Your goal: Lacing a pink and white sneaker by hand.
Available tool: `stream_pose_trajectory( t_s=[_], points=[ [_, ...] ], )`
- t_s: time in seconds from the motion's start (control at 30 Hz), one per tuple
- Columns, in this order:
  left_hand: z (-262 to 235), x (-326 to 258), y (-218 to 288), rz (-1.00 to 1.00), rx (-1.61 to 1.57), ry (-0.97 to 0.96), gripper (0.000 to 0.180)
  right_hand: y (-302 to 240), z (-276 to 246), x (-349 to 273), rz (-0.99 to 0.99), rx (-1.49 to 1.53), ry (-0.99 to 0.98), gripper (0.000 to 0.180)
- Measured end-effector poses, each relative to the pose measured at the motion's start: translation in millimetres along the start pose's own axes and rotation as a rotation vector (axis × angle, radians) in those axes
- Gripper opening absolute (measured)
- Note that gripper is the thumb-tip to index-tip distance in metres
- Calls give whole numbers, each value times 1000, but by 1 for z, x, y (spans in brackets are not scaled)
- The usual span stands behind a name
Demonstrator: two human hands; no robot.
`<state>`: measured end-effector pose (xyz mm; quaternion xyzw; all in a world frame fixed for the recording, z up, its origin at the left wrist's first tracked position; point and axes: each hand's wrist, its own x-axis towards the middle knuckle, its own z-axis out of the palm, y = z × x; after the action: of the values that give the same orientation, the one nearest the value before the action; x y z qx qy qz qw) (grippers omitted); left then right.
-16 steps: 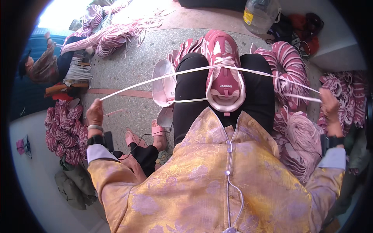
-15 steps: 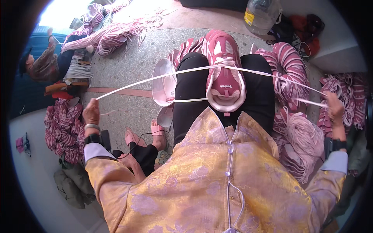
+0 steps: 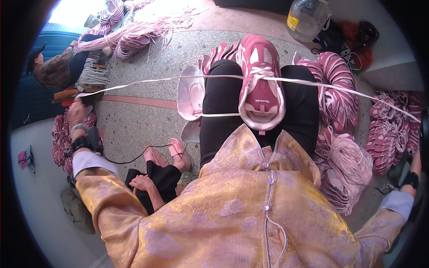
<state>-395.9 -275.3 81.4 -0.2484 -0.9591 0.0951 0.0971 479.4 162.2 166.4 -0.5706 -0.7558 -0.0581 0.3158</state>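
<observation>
A pink sneaker (image 3: 261, 85) rests sole-down on my lap, toe pointing away, on black trousers. A white shoelace (image 3: 147, 81) runs through its eyelets and stretches taut to both sides. My left hand (image 3: 77, 114), far out to the left, is closed on the lace's left end; it wears a black wrist strap. The lace's right part (image 3: 357, 93) runs to the picture's right rim. There my right hand (image 3: 416, 158) shows only as a wrist with a black band; its fingers are cut off by the rim.
A pale shoe part (image 3: 190, 94) lies left of my knee. Bundles of pink shoe pieces (image 3: 339, 94) and pale laces (image 3: 351, 165) pile at the right. A plastic bottle (image 3: 308, 18) stands behind. One person sits far left (image 3: 53, 71); another's hand (image 3: 143, 183) and sandalled feet (image 3: 174, 152) are close.
Both hands have moved farther apart, drawing the lace out longer. The left hand went down and left; the right hand slid out to the picture's rim.
</observation>
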Motion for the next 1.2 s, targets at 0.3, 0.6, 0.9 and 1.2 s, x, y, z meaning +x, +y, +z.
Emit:
stream_pose_trajectory(
  t_s=[0.3, 0.6, 0.9, 1.2],
  points=[
    [-26, -154, 345, -56, -1303, -1403, 20, -177, 221, -89, 945, 1243, -1385, 15],
    [-35, -159, 456, 223, -1359, -1054, 29, -248, 292, -72, 456, 1254, -964, 17],
    [-34, -142, 455, 118, -1596, -1119, 25, -245, 301, -75, 629, 1401, -902, 7],
    [-33, -162, 429, -137, -1907, -1267, 28, -247, 302, -84, 574, 1473, -830, 1]
  ],
)
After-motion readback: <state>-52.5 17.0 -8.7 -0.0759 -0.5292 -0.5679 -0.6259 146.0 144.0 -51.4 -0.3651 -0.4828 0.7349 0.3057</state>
